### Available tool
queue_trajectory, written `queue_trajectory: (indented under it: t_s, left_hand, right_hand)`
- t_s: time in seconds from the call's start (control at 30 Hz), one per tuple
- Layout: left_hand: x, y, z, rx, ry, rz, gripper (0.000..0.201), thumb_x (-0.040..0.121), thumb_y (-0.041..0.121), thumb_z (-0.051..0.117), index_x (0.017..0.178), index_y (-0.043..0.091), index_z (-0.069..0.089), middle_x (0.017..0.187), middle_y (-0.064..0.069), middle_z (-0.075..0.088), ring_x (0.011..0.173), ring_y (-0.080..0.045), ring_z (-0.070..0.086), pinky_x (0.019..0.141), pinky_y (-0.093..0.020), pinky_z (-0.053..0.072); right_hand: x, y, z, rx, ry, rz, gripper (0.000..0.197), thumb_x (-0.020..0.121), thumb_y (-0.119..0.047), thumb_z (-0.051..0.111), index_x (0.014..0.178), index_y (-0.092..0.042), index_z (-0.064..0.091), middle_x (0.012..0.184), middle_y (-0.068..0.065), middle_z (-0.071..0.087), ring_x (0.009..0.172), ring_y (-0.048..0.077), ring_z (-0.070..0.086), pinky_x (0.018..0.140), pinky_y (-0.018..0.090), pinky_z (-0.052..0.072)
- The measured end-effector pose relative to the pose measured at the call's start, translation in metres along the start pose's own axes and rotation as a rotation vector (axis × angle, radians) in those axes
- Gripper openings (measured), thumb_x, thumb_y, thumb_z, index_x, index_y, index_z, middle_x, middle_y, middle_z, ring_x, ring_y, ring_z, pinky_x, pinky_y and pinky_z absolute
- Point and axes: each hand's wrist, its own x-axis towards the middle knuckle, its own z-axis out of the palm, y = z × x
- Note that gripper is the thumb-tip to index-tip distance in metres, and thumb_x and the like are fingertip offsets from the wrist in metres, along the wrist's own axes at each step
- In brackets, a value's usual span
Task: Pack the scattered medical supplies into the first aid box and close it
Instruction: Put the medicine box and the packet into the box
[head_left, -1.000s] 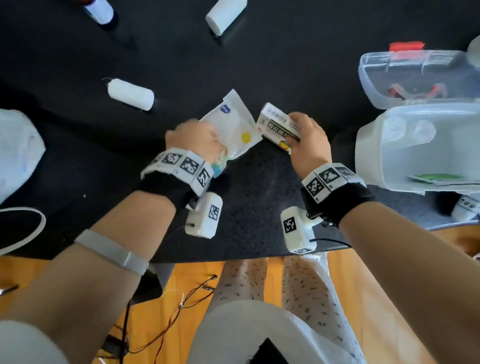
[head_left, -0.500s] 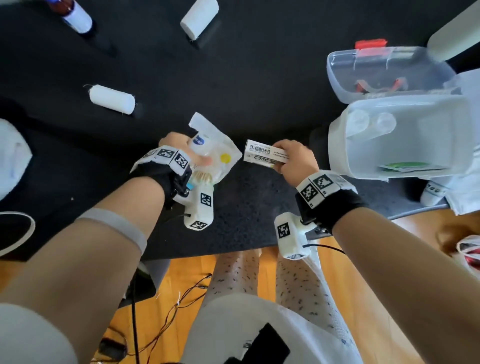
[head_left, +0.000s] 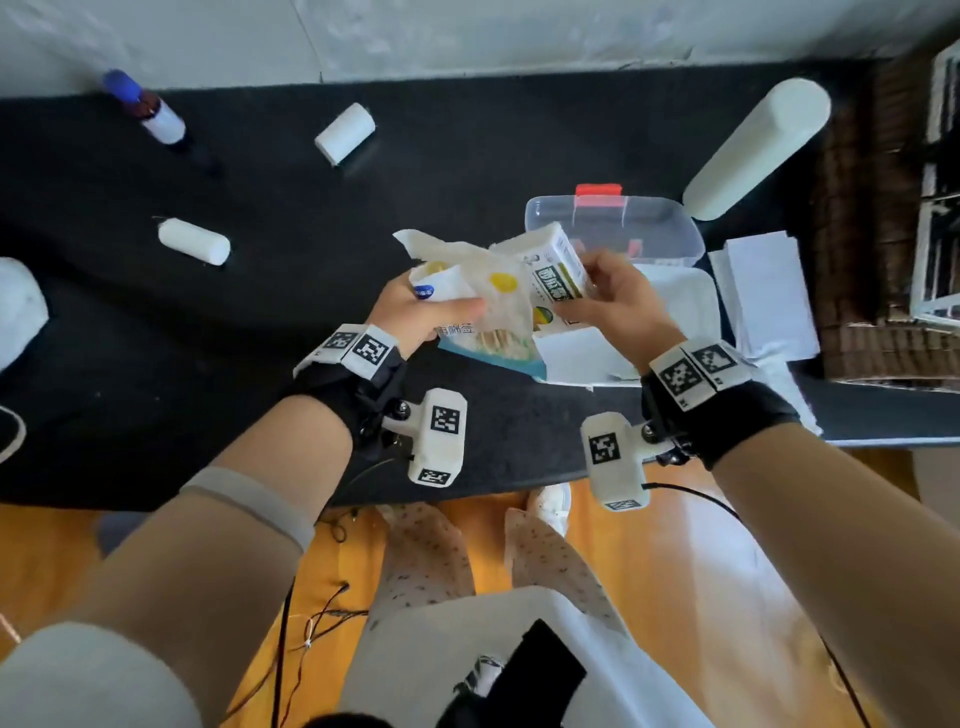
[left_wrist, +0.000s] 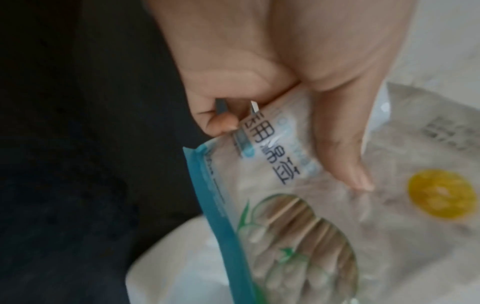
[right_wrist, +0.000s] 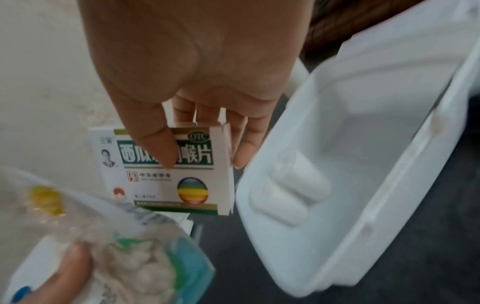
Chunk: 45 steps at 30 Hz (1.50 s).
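Note:
My left hand (head_left: 410, 314) grips a clear bag of cotton swabs (head_left: 488, 317) with a teal edge, thumb on top of the bag (left_wrist: 298, 205). My right hand (head_left: 618, 301) pinches a white medicine box with a green label (head_left: 558, 260), thumb across its printed face (right_wrist: 166, 185). Both items hang side by side, just above the left part of the open white first aid box (head_left: 685, 306). Its clear lid (head_left: 649, 228) with a red latch lies open behind. In the right wrist view the first aid box's interior (right_wrist: 363, 164) shows white.
Two white bandage rolls (head_left: 194, 248) (head_left: 345, 133) and a brown bottle with a blue cap (head_left: 156, 117) lie on the black table's far left. A large white cylinder (head_left: 758, 148) and white papers (head_left: 769, 296) sit right of the box. White cloth (head_left: 21, 312) at the left edge.
Both hands have lifted their items off the table and carried them right, from beside the first aid box to above it. The medicine box has turned label-up.

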Motion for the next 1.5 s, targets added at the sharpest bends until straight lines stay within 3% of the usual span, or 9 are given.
queue_trajectory:
  t_s: [0.13, 0.33, 0.43, 0.63, 0.77, 1.0, 1.27, 1.4, 1.5]
  left_hand:
    - [0.003, 0.009, 0.059, -0.109, -0.044, 0.023, 0.027, 0.074, 0.007, 0.072, 0.083, 0.028, 0.058, 0.085, 0.004, 0.062, 0.081, -0.014, 0.060, 0.071, -0.028, 0.042]
    - [0.007, -0.002, 0.104, -0.094, -0.030, 0.054, 0.024, 0.078, -0.001, 0.066, 0.082, 0.021, 0.057, 0.082, 0.006, 0.062, 0.061, 0.006, 0.065, 0.057, -0.011, 0.050]
    - [0.004, -0.010, 0.109, -0.068, 0.014, 0.071, 0.025, 0.078, -0.004, 0.065, 0.094, 0.012, 0.056, 0.082, 0.006, 0.061, 0.057, 0.012, 0.063, 0.052, -0.005, 0.046]
    - [0.006, -0.018, 0.114, -0.047, 0.044, 0.075, 0.022, 0.078, -0.003, 0.065, 0.087, 0.015, 0.056, 0.082, 0.006, 0.061, 0.058, 0.011, 0.063, 0.052, -0.006, 0.045]
    - [0.010, -0.024, 0.117, -0.035, 0.072, 0.078, 0.020, 0.080, 0.001, 0.065, 0.083, 0.019, 0.056, 0.080, 0.008, 0.060, 0.059, 0.011, 0.062, 0.052, -0.004, 0.043]
    - [0.018, -0.041, 0.127, 0.046, 0.117, 0.115, 0.021, 0.075, 0.005, 0.071, 0.075, 0.021, 0.058, 0.078, 0.009, 0.062, 0.060, 0.013, 0.060, 0.065, -0.008, 0.049]
    - [0.023, -0.042, 0.136, 0.164, 0.132, 0.131, 0.021, 0.068, 0.016, 0.077, 0.067, 0.025, 0.058, 0.075, 0.006, 0.063, 0.081, -0.018, 0.063, 0.084, -0.038, 0.053]
    - [0.021, -0.041, 0.136, 0.231, 0.136, 0.104, 0.021, 0.055, 0.037, 0.074, 0.063, 0.026, 0.058, 0.073, 0.001, 0.066, 0.086, -0.027, 0.067, 0.085, -0.044, 0.054]
    - [0.024, -0.041, 0.132, 0.264, 0.106, 0.094, 0.034, 0.057, 0.034, 0.079, 0.077, 0.013, 0.062, 0.082, -0.006, 0.067, 0.089, -0.028, 0.065, 0.082, -0.036, 0.052]
  right_hand:
    - [-0.005, 0.020, -0.067, -0.092, 0.165, -0.002, 0.034, 0.075, -0.001, 0.067, 0.101, -0.015, 0.050, 0.110, 0.015, 0.065, 0.103, 0.031, 0.062, 0.091, 0.047, 0.052]
    - [-0.004, 0.054, -0.115, -0.308, 0.284, 0.035, 0.037, 0.076, -0.012, 0.069, 0.110, -0.013, 0.056, 0.103, 0.004, 0.065, 0.093, 0.019, 0.059, 0.091, 0.037, 0.050]
    - [-0.004, 0.066, -0.119, -0.454, 0.259, 0.038, 0.036, 0.077, -0.022, 0.068, 0.111, -0.019, 0.057, 0.095, -0.008, 0.058, 0.101, 0.023, 0.059, 0.098, 0.047, 0.043]
    - [0.006, 0.086, -0.111, -0.789, 0.232, -0.039, 0.029, 0.081, -0.033, 0.060, 0.109, -0.031, 0.058, 0.106, 0.005, 0.064, 0.104, 0.028, 0.048, 0.083, 0.032, 0.016]
    - [0.017, 0.094, -0.100, -0.953, 0.287, -0.209, 0.024, 0.081, -0.023, 0.059, 0.103, -0.027, 0.068, 0.110, 0.003, 0.064, 0.111, 0.030, 0.047, 0.080, 0.035, 0.014]
    - [0.031, 0.106, -0.092, -1.142, 0.243, -0.124, 0.030, 0.078, -0.013, 0.061, 0.105, -0.024, 0.069, 0.109, 0.013, 0.050, 0.110, 0.037, 0.040, 0.083, 0.037, 0.011]
    - [0.012, 0.105, -0.091, -0.890, 0.179, -0.243, 0.062, 0.062, -0.008, 0.059, 0.119, -0.033, 0.058, 0.113, 0.002, 0.054, 0.113, 0.030, 0.041, 0.074, 0.027, 0.009]
    - [0.000, 0.102, -0.087, -0.731, 0.081, -0.283, 0.056, 0.064, -0.034, 0.076, 0.117, -0.027, 0.060, 0.112, -0.008, 0.058, 0.117, 0.019, 0.039, 0.084, 0.029, 0.012]
    - [0.000, 0.097, -0.081, -0.644, 0.062, -0.233, 0.028, 0.079, -0.027, 0.071, 0.105, -0.018, 0.070, 0.106, 0.000, 0.070, 0.106, 0.021, 0.056, 0.093, 0.034, 0.028]
